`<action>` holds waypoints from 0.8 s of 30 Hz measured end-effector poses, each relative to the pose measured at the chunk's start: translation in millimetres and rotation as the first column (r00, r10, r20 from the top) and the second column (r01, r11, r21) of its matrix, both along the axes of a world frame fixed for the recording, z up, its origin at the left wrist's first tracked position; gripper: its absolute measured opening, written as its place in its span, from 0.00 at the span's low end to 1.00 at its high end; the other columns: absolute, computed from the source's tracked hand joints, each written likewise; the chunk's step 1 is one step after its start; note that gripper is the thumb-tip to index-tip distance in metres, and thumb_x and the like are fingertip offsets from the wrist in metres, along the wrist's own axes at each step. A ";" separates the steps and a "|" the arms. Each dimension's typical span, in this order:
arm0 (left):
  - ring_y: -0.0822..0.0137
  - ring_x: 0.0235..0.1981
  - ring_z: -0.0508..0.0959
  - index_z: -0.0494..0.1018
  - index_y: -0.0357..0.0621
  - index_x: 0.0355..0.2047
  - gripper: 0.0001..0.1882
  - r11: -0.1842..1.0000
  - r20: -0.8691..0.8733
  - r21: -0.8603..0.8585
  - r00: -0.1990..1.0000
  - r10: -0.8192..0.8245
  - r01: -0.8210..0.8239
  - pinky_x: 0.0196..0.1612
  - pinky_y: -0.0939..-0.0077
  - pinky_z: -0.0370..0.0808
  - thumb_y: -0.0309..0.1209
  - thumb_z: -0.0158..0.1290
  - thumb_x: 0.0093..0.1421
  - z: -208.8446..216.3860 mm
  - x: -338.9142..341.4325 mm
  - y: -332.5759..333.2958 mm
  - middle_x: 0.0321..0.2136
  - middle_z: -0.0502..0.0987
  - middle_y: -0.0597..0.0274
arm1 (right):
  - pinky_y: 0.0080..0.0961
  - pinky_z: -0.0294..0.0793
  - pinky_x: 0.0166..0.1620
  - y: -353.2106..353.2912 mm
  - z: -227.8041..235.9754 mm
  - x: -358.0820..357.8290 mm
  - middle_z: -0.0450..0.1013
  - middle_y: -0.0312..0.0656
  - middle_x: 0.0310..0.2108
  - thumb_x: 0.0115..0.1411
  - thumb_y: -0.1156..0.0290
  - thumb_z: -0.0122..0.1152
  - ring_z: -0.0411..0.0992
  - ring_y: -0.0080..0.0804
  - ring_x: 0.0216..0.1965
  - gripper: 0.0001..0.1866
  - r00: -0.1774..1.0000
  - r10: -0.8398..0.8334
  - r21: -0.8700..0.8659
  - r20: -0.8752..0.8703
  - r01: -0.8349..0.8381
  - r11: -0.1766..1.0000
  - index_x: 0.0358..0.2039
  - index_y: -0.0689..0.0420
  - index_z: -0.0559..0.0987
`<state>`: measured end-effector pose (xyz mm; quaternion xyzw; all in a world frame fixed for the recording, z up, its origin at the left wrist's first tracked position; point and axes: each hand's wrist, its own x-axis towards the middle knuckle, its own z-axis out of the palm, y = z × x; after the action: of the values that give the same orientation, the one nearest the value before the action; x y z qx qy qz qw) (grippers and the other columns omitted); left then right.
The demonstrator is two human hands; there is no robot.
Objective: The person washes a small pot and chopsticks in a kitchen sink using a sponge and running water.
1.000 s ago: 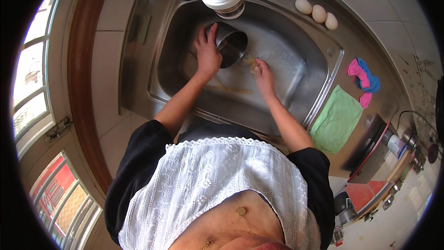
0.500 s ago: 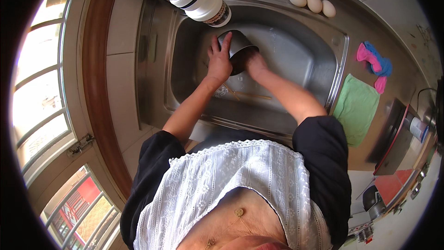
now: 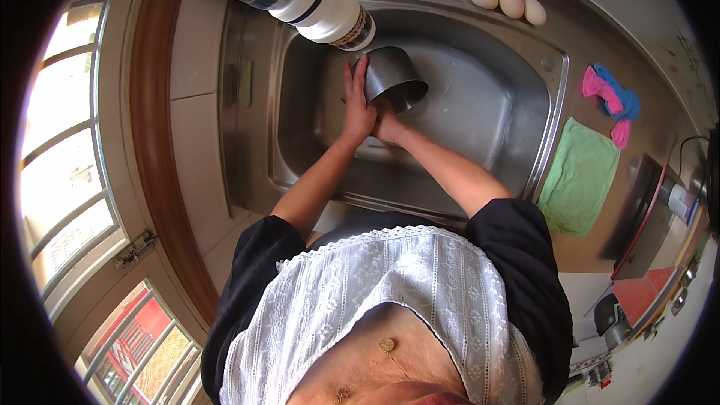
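A deep, straight-sided metal bowl point(image 3: 394, 73) is tilted over the sink, its mouth turned down toward me and to the right. My left hand point(image 3: 360, 109) grips it from the left, with long fingers lying up along the outer wall. At the lower left of the rim is my right hand point(image 3: 386, 126), close against the left one. Its fingers reach into the bowl's mouth and are hidden there. Just above the bowl hangs the white faucet head point(image 3: 341, 24); no stream of water shows. Thin sticks point(image 3: 384, 145) on the sink floor are mostly covered by my wrists.
The steel sink point(image 3: 517, 157) surrounds my hands. Three white eggs point(image 3: 511, 3) rest on its back right ledge. Right of it lie a green cloth point(image 3: 579, 176) and a pink and blue cloth point(image 3: 611, 97). Barred windows point(image 3: 64, 112) stand at the left.
My right hand has shifted left, from the right side of the bowl's mouth to its lower left rim. The bowl's mouth has turned more to the right. My left hand has moved slightly lower.
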<state>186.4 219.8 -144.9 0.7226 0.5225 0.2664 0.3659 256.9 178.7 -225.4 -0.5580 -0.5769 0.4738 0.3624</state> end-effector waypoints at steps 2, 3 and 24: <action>0.50 0.66 0.46 0.45 0.50 0.65 0.45 0.998 0.067 -0.036 0.996 0.058 -0.056 0.65 0.63 0.46 0.11 0.42 0.45 -10.1 -10.9 3.2 0.63 0.50 0.47 | 0.37 0.64 0.54 -2.7 -3.4 5.3 0.67 0.50 0.51 0.44 0.72 0.61 0.64 0.47 0.53 0.26 0.953 0.066 0.087 0.295 -0.096 0.992 0.48 0.57 0.71; 0.50 0.66 0.47 0.45 0.49 0.65 0.45 0.986 0.103 -0.160 0.992 0.067 -0.050 0.65 0.64 0.47 0.11 0.42 0.46 -7.5 -12.8 6.8 0.63 0.50 0.46 | 0.37 0.63 0.55 -6.8 -6.2 14.8 0.66 0.49 0.52 0.46 0.73 0.59 0.62 0.45 0.55 0.27 0.926 0.064 0.132 0.371 -0.121 0.984 0.50 0.58 0.69; 0.56 0.64 0.52 0.37 0.57 0.67 0.44 0.739 0.208 -0.670 0.937 0.281 -0.073 0.62 0.66 0.55 0.16 0.42 0.54 -13.8 -20.0 8.9 0.65 0.50 0.55 | 0.36 0.48 0.64 -16.8 5.4 21.8 0.66 0.44 0.54 0.55 0.69 0.49 0.59 0.38 0.59 0.25 0.836 0.203 -0.126 0.510 -0.161 0.979 0.55 0.58 0.65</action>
<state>166.4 228.6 -158.7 0.4474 0.5886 0.2065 0.6409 278.7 161.9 -220.0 -0.6213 -0.6849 0.3598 0.1244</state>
